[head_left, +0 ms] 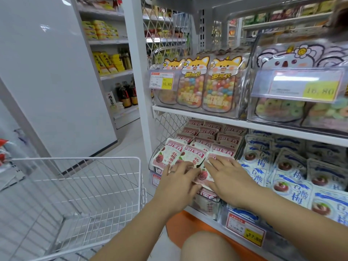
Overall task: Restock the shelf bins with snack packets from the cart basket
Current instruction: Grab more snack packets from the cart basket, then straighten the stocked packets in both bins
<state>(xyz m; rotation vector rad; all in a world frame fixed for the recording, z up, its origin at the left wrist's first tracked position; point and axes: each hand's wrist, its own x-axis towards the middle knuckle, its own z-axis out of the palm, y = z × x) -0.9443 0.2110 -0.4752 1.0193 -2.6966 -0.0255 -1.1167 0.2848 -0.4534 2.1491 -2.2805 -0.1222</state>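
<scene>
- The white wire cart basket (75,158) stands left of the shelf, beside the left forearm.
- On the upper shelf, one clear bin (252,87) holds koala-topped pouches of ring sweets; the cat-pouch bin (158,103) holds coloured beans.
- Below, the lower bin (154,157) holds rows of pink snack packets (199,132); blue-white packets (293,176) lie alongside.
- The left hand (178,178) and right hand (227,178) lie flat with straight fingers, pressing a front pink packet (202,175) in that bin.
</scene>
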